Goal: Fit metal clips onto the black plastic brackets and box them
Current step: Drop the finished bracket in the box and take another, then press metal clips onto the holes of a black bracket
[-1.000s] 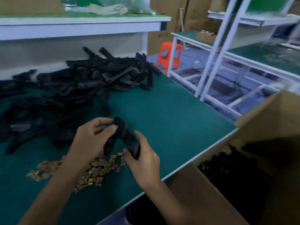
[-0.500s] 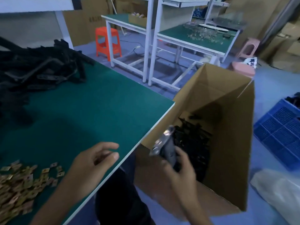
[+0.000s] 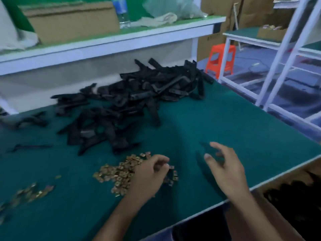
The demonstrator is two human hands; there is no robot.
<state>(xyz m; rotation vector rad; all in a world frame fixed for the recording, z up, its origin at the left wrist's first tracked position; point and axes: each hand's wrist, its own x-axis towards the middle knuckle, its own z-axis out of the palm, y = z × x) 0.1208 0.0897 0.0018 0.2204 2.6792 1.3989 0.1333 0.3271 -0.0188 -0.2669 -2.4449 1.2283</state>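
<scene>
While the left hand (image 3: 149, 174) sits on the metal clips (image 3: 118, 173), fingers curled, I cannot tell if it pinches one; the right hand (image 3: 227, 169) hangs wide and holds nothing; the black plastic brackets (image 3: 132, 105) lie farther back and to its left on the bench (image 3: 217, 122), nearer the left hand, long sides pointing many ways.
</scene>
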